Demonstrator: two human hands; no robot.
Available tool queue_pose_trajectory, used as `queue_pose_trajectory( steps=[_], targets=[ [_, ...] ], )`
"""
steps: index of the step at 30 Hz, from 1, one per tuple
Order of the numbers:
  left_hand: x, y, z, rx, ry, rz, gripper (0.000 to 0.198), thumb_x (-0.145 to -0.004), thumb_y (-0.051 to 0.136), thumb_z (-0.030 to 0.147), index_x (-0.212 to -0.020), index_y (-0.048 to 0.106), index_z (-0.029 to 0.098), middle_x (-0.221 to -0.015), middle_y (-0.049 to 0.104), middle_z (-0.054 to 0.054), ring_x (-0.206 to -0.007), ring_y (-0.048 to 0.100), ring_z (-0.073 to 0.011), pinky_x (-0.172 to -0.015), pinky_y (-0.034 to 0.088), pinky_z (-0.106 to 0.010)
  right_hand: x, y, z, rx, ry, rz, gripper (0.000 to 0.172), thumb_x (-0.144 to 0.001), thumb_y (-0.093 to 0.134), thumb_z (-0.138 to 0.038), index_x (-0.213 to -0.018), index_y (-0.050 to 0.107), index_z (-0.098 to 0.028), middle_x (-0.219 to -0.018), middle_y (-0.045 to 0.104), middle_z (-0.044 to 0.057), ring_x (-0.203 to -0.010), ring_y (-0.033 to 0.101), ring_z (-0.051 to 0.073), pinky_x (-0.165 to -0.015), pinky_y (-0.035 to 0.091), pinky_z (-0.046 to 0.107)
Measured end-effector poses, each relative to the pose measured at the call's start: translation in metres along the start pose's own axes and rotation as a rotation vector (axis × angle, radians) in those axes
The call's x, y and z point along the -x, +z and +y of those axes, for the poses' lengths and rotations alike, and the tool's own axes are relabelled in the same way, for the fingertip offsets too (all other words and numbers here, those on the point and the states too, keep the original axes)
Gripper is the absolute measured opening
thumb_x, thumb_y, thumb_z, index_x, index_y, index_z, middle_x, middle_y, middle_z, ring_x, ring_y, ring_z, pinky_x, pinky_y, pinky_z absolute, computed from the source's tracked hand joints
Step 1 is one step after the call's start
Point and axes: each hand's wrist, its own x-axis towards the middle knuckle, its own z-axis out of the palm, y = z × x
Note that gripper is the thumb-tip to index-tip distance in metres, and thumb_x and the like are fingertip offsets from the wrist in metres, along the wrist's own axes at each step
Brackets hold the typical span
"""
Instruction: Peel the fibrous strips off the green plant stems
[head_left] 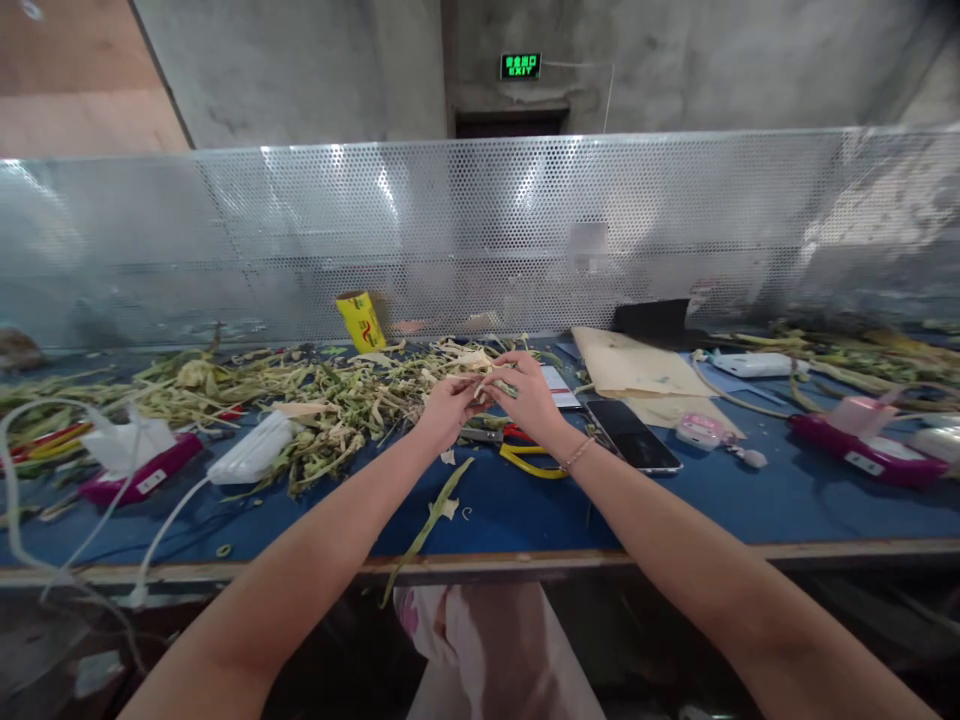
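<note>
Head view: a small plant scrap sits between the left hand and right hand, equally near both, fingertips pinched on it; its long axis is too blurred to tell. The pile spreads leftward, scissors lie just under the right hand, phone beside its wrist. Bare table opens toward the front edge, where a stalk overhangs.

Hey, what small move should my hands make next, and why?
Perhaps hold your left hand steady and ease your right hand slightly aside: their fingers meet so closely, near the dried plant pile, that anything between them is mostly hidden.
</note>
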Motion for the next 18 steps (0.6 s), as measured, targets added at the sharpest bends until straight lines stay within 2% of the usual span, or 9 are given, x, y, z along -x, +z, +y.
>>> queue_pose_trajectory(
  steps=[5,10,15,18],
  targets=[
    [-0.0007,0.0005,0.0012,0.127,-0.070,0.057,0.016,-0.062,0.071,0.018,-0.074,0.064,0.010,-0.064,0.063,-0.002,-0.060,0.058,-0.0080,-0.062,0.049,-0.021,-0.0021,0.0064,0.0023,-0.151,0.155,0.064,0.006,-0.075,0.052,-0.022,-0.072,0.055,-0.018,-0.086,0.049,0.006,-0.087,0.050,0.019,-0.083,0.042,0.039],
    [-0.0001,-0.0014,0.0021,0.196,-0.112,0.058,0.010,-0.067,0.067,0.018,-0.076,0.066,0.014,-0.067,0.064,0.000,-0.063,0.059,-0.0072,-0.063,0.049,-0.021,-0.0040,0.0071,0.0007,-0.280,0.244,0.052,0.010,-0.076,0.050,-0.026,-0.069,0.051,-0.019,-0.083,0.048,0.006,-0.083,0.050,0.018,-0.071,0.046,0.034],
    [0.0002,-0.0036,0.0006,0.138,-0.085,0.027,0.019,-0.064,0.070,0.025,-0.079,0.066,0.014,-0.067,0.060,0.002,-0.055,0.053,-0.0039,-0.053,0.044,-0.018,-0.0038,0.0028,-0.0024,-0.213,0.195,0.137,0.010,-0.077,0.051,-0.025,-0.070,0.055,-0.019,-0.083,0.050,0.005,-0.085,0.050,0.018,-0.074,0.044,0.035],
    [0.0008,-0.0023,0.0001,0.144,-0.057,0.022,0.023,-0.061,0.072,0.028,-0.077,0.065,0.013,-0.061,0.056,0.003,-0.052,0.050,-0.0029,-0.049,0.040,-0.016,-0.0027,0.0022,-0.0023,-0.187,0.153,0.128,0.010,-0.077,0.052,-0.025,-0.071,0.056,-0.019,-0.081,0.049,0.005,-0.078,0.049,0.017,-0.069,0.044,0.033]
  ],
)
